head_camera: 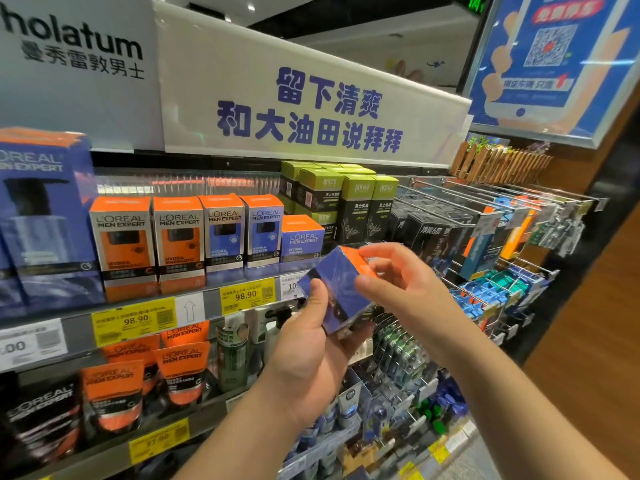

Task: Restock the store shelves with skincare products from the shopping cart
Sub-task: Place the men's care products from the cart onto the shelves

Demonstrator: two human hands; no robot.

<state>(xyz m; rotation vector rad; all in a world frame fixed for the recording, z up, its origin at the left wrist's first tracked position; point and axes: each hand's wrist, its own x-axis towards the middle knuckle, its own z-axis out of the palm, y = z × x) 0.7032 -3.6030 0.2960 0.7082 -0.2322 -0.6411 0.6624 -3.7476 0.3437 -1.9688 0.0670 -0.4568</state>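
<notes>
Box: a blue box with an orange top [341, 289] is held tilted in front of the upper shelf [138, 303].
Shelf: rows of orange and blue cartons [180, 237] are stood above yellow price tags [247, 295].
Left hand [308, 355]: curled under the box, thumb on its face.
Right hand [398, 282]: the orange end is pinched.
Room: open shelf space is seen beside the small blue carton [302, 239].

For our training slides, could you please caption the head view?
Both hands, left hand and right hand, hold a blue-and-orange box before the shelf of matching boxes.
</notes>
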